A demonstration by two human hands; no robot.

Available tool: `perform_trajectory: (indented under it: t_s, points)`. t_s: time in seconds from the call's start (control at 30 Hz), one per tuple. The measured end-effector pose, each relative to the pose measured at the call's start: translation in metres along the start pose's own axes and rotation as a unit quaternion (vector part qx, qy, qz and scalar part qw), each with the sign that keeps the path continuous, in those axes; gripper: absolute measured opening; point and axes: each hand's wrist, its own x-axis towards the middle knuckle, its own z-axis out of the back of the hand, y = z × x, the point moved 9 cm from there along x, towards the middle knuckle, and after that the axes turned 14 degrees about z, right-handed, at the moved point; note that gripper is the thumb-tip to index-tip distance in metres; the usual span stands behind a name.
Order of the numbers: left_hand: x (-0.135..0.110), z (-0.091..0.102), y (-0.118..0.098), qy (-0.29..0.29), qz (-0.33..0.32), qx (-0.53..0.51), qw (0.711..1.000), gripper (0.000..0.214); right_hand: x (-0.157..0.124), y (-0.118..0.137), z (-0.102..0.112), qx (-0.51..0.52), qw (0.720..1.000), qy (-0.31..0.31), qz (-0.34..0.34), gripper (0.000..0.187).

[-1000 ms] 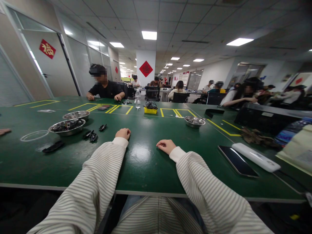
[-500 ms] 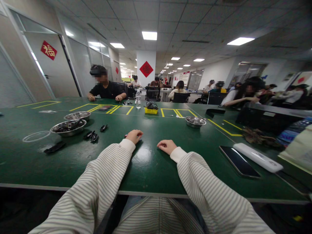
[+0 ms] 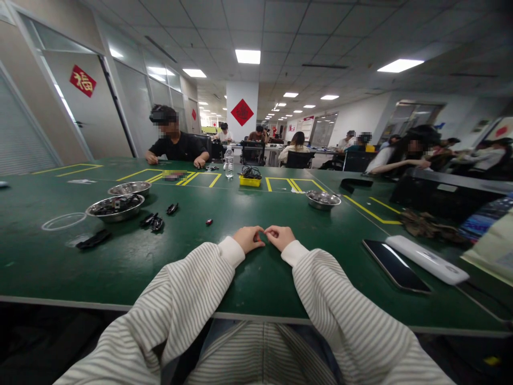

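My left hand and my right hand meet fingertip to fingertip just above the green table. The fingers of both are curled in a pinch, and whatever lies between them is too small or hidden to make out. Left of my left hand lies a small dark red piece. Farther left are several black plastic-looking parts, next to a steel bowl filled with similar dark parts. Another steel bowl with small contents stands beyond my right hand.
A phone and a white elongated device lie at right. Toward the back stand a yellow tray of black cables and a water bottle. A clear ring lies at left. A person sits across the table.
My left hand has moved right to meet my right hand, uncovering the small dark red piece. My right hand has shifted slightly, its fingertips now at the left ones.
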Motion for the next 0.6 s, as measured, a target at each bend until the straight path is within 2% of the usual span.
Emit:
perform_trajectory:
  t_s: [0.1,0.2,0.3,0.4,0.5,0.6]
  points:
    - [-0.001,0.006,0.002,-0.007,-0.014,0.007,1.0,0.045,0.0,0.004,-0.004,0.013,1.0,0.016,0.018,0.015]
    - [0.001,0.026,0.019,-0.076,0.026,0.034,0.996,0.041,0.002,0.018,-0.001,0.014,0.997,0.01,0.075,0.014]
    - [0.002,0.055,0.052,-0.173,0.104,0.097,0.975,0.032,0.002,0.028,-0.002,0.016,0.993,0.023,0.118,0.014]
    - [-0.001,0.079,0.095,-0.237,0.211,0.174,0.932,0.03,0.001,0.029,-0.01,0.026,0.989,0.06,0.136,0.019]
    - [-0.007,0.09,0.137,-0.244,0.319,0.227,0.887,0.035,0.0,0.027,-0.017,0.024,0.985,0.089,0.145,0.019]
    - [-0.012,0.089,0.163,-0.213,0.392,0.242,0.861,0.035,0.0,0.025,-0.021,0.016,0.984,0.101,0.146,0.014]
